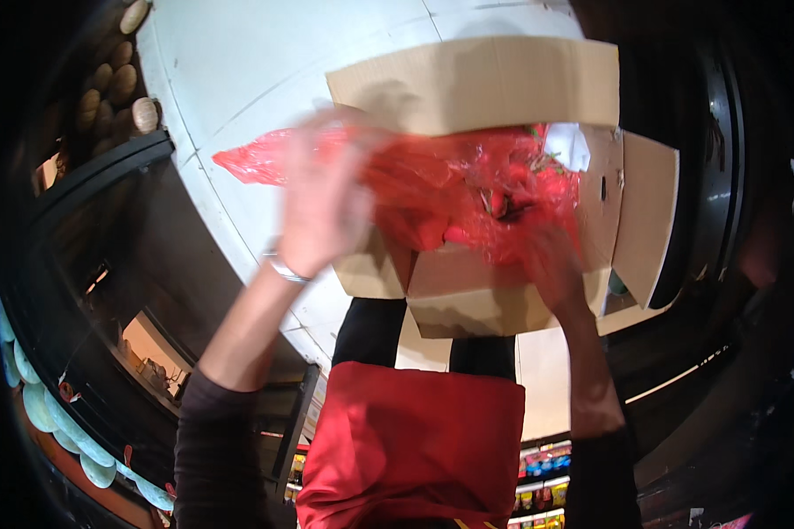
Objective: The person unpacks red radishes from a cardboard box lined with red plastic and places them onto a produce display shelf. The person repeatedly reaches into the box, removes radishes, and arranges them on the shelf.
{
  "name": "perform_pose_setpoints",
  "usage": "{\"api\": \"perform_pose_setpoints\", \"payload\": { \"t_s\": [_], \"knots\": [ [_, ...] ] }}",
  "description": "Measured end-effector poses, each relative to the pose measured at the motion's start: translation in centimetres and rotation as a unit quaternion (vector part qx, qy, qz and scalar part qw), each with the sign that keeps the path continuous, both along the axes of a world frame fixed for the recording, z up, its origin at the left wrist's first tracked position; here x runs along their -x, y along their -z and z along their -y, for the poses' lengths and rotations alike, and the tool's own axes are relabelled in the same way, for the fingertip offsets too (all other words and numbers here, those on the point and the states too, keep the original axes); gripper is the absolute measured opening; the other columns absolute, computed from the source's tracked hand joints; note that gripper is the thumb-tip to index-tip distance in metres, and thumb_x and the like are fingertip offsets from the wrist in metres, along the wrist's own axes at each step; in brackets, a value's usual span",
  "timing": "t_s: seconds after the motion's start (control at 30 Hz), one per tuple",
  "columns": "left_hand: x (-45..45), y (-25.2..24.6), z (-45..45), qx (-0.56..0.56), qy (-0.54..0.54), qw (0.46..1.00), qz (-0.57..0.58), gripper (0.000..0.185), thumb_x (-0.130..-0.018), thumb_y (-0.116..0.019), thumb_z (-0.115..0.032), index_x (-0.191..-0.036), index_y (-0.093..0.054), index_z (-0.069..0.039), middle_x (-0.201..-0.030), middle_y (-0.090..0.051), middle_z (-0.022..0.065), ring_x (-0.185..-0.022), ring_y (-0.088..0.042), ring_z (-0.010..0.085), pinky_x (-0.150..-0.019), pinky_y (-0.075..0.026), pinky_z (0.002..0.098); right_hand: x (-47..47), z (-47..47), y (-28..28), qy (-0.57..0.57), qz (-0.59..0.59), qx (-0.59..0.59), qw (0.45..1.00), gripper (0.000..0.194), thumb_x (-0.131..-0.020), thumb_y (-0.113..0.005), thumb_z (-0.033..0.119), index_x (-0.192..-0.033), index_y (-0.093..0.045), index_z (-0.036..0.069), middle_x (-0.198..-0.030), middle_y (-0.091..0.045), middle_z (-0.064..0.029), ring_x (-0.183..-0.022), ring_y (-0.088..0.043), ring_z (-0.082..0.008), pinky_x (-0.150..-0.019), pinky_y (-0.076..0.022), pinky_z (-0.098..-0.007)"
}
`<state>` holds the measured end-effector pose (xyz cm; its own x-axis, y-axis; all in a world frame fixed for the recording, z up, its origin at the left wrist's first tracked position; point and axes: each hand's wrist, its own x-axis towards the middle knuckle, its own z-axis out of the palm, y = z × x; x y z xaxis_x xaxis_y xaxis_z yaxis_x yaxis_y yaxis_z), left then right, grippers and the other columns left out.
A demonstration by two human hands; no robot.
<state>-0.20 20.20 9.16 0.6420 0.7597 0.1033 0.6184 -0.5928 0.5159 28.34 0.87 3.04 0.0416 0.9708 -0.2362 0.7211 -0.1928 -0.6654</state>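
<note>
An opened cardboard box (503,86) stands before me with its flaps spread. Inside it lies a thin red plastic bag (410,172) over red produce (498,203) with some green stems; what kind it is I cannot tell. The bag's end reaches out over the left side of the box. My left hand (327,185), blurred and wearing a metal bracelet at the wrist, is at that left part of the bag; its grip is unclear. My right hand (552,264) is at the bag's near right edge, fingers blurred against the red plastic. A white crumpled piece (568,147) sits in the box's far right corner.
Pale floor tiles (238,59) lie beyond and left of the box. Dark display stands flank both sides, the left one with oval brown produce (124,82) and pale green round produce (40,406). Shelves of colourful packages (542,463) appear behind me.
</note>
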Motion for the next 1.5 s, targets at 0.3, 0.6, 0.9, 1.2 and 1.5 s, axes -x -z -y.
{"api": "perform_pose_setpoints", "payload": {
  "t_s": [0.3, 0.6, 0.9, 1.2, 1.5],
  "knots": [
    [-4.2, 16.3, 5.5, 0.25, 0.154, 0.888, -0.353, 0.028, -0.083, -0.048, -0.01, -0.108, -0.061, -0.008, -0.115, -0.057, 0.0091, -0.098, -0.059, 0.027, -0.08, -0.051, 0.0341, 8.1, 2.1, 11.9, -0.001, -0.035, 0.322, 0.946, 0.047, -0.076, -0.062, 0.006, -0.121, -0.049, 0.005, -0.108, -0.054, -0.0191, -0.102, -0.051, -0.0373, -0.089, -0.0425, -0.0434],
    [-7.4, 11.9, -1.5, 0.259, 0.11, 0.959, 0.033, 0.019, -0.075, -0.053, 0.002, -0.093, -0.059, 0.0, -0.081, -0.061, 0.0194, -0.074, -0.06, 0.0362, -0.069, -0.049, 0.0399, 11.0, -1.9, 13.4, 0.396, -0.122, -0.013, 0.91, 0.019, -0.084, -0.056, 0.006, -0.101, -0.055, 0.0, -0.102, -0.054, -0.0164, -0.096, -0.054, -0.0263, -0.082, -0.0438, -0.0359],
    [1.3, 1.6, 16.7, 0.569, 0.478, 0.611, -0.271, 0.024, -0.084, -0.048, -0.016, -0.093, -0.067, -0.004, -0.099, -0.063, 0.0209, -0.09, -0.064, 0.0312, -0.072, -0.053, 0.0398, 7.4, -2.0, 5.5, 0.304, -0.179, 0.312, 0.882, 0.019, -0.084, -0.06, 0.014, -0.096, -0.053, 0.001, -0.101, -0.056, -0.0147, -0.088, -0.055, -0.023, -0.078, -0.0447, -0.0332],
    [-0.9, 9.8, 7.6, 0.154, 0.37, 0.826, -0.396, 0.058, -0.084, -0.05, -0.021, -0.14, -0.034, -0.024, -0.138, -0.039, 0.0077, -0.128, -0.034, 0.0283, -0.104, -0.027, 0.0485, 11.4, 2.0, 12.6, -0.101, -0.093, 0.308, 0.941, 0.041, -0.078, -0.066, 0.008, -0.117, -0.055, 0.004, -0.111, -0.059, -0.015, -0.095, -0.059, -0.029, -0.084, -0.0476, -0.0352],
    [2.7, 5.0, -13.5, 0.415, -0.445, 0.766, 0.206, 0.027, -0.096, -0.044, -0.024, -0.1, -0.059, -0.002, -0.087, -0.067, 0.0082, -0.082, -0.065, 0.015, -0.077, -0.054, 0.0306, 4.5, 1.3, 9.6, 0.33, -0.191, 0.092, 0.92, 0.022, -0.081, -0.062, 0.007, -0.102, -0.059, 0.003, -0.098, -0.063, -0.0072, -0.085, -0.06, -0.0207, -0.08, -0.0482, -0.0314]
  ]
}}
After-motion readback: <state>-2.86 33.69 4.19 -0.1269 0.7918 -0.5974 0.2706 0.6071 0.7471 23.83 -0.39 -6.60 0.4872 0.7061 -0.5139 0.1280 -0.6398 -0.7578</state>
